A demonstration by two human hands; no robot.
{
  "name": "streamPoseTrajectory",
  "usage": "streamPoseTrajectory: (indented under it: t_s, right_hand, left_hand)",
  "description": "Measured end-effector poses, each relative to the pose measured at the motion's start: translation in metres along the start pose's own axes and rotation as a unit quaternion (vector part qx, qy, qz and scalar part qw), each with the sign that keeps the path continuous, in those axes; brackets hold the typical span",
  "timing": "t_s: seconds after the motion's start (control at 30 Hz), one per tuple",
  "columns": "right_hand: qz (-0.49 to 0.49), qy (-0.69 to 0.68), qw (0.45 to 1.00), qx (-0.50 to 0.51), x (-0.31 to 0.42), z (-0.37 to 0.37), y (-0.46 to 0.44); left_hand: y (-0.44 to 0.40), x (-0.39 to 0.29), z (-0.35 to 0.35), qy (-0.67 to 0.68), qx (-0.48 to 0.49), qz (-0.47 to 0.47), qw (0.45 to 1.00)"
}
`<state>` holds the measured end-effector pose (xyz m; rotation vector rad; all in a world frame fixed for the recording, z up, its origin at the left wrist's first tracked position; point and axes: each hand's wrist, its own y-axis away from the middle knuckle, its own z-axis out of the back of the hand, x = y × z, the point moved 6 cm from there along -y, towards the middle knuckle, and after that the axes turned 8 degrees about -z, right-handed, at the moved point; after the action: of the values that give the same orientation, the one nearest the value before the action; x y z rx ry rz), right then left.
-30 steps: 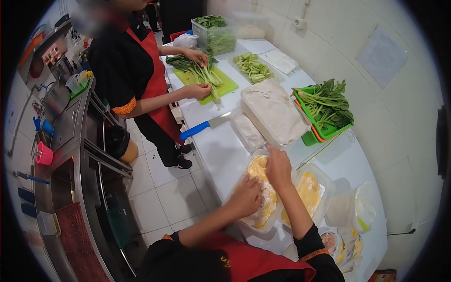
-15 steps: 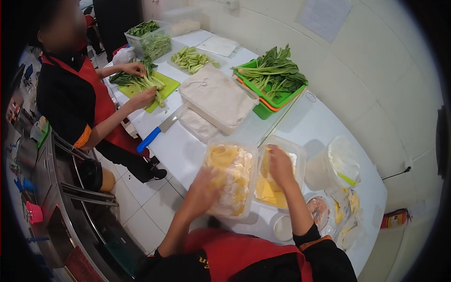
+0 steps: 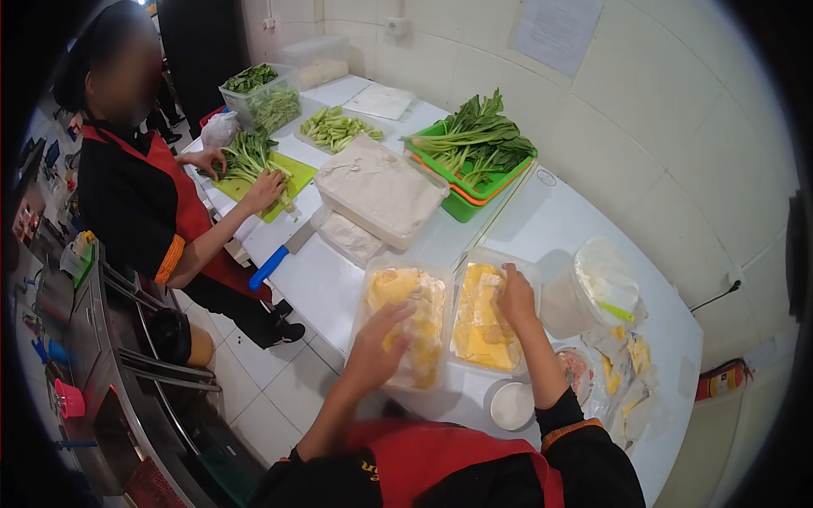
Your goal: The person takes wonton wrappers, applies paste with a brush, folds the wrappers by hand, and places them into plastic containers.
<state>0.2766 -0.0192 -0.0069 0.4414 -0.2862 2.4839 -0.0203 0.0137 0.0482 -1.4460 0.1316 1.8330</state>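
Two clear plastic tubs stand side by side in front of me. In the left tub [image 3: 446, 284] lie yellow dough pieces [image 3: 391, 286] dusted with white flour. My left hand [image 3: 379, 345] is over this tub's left side, fingers stretched out, with nothing visible in it. Flat yellow dough sheets [image 3: 479, 309] fill the right tub [image 3: 494, 255], some with white powder on them. At that tub's right side is my right hand [image 3: 515, 300], its fingers extended and no object seen in them. A small round bowl of white powder [image 3: 513, 406] sits just below the right tub.
A white bucket [image 3: 569, 296], a pinkish mixture [image 3: 576, 372] and plastic wrappers [image 3: 622, 381] lie to the right. Beyond the tubs are a flour-covered container [image 3: 381, 186] and leafy greens in a green basket [image 3: 453, 207]. A co-worker handles greens on a green board [image 3: 298, 176], near a blue-handled knife [image 3: 269, 267].
My right hand has moved from over the dough sheets to the tub's right side, baring more of them. My left hand remains over the left tub. The co-worker's hands have shifted on the greens.
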Motion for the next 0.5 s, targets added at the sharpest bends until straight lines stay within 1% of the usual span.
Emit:
streamPoseTrajectory:
  t_s: [0.07,0.17,0.27,0.3,0.37,0.43,0.47,0.5]
  right_hand:
    - [0.025,-0.029,0.999,-0.004,-0.002,0.012,0.001]
    - [0.061,-0.164,0.974,0.143,0.043,0.066,0.027]
    - [0.071,-0.321,0.902,0.28,0.079,0.113,0.059]
    - [0.079,-0.361,0.884,0.286,0.085,0.122,0.067]
    - [0.099,-0.437,0.844,0.296,0.094,0.134,0.083]
    - [0.135,-0.323,0.918,0.184,0.098,0.147,0.093]
    - [0.149,-0.262,0.945,0.128,0.097,0.151,0.098]
    - [0.143,-0.264,0.951,0.068,0.088,0.156,0.102]
  left_hand:
    - [0.0,0.005,-0.005,0.049,0.004,0.0,0.999]
    - [-0.003,0.014,-0.025,0.226,0.011,0.097,0.969]
    - [-0.013,0.01,-0.057,0.318,0.004,0.082,0.944]
    - [-0.012,0.006,-0.074,0.411,0.027,0.118,0.904]
    - [-0.004,-0.004,-0.104,0.579,0.073,0.187,0.79]
    - [-0.001,-0.018,-0.115,0.675,0.109,0.197,0.703]
    - [0.0,-0.026,-0.119,0.718,0.125,0.204,0.654]
    - [0.002,-0.032,-0.122,0.759,0.139,0.211,0.601]
